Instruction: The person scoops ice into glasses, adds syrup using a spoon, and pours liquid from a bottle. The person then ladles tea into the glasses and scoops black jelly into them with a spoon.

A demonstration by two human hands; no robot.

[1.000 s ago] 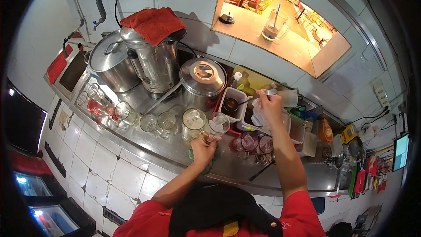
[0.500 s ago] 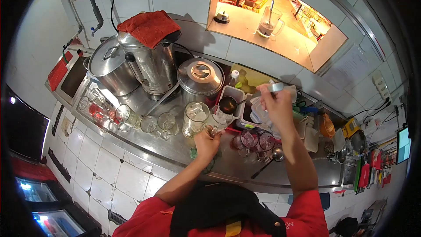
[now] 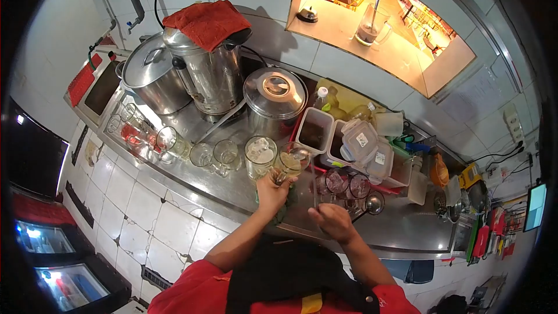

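My left hand (image 3: 272, 193) is closed around the lower part of a glass mug (image 3: 289, 166) with pale contents. My right hand (image 3: 333, 222) is closed on the long thin handle of a metal ladle (image 3: 314, 183), whose bowl is at the mug's mouth; the blurred handle runs down to my fist. Touching or very near the held mug on its left is another glass mug (image 3: 260, 158) filled with ice. Behind the mugs stands an open plastic tub (image 3: 314, 130) with something brown inside. To the right are glasses with ice (image 3: 347, 184) and a second ladle (image 3: 375, 202).
More glass mugs (image 3: 225, 155) line the counter at left. Behind them stand a large pot (image 3: 152, 75), a metal urn (image 3: 212, 78) under a red cloth (image 3: 206, 23), and a lidded pot (image 3: 273, 96). Lidded plastic boxes (image 3: 360, 139) are at right, below a serving window (image 3: 378, 61).
My right hand has come down from above the plastic boxes toward the counter's front. The ladle's bowl has moved from over the tub to the held mug. My left hand keeps its hold.
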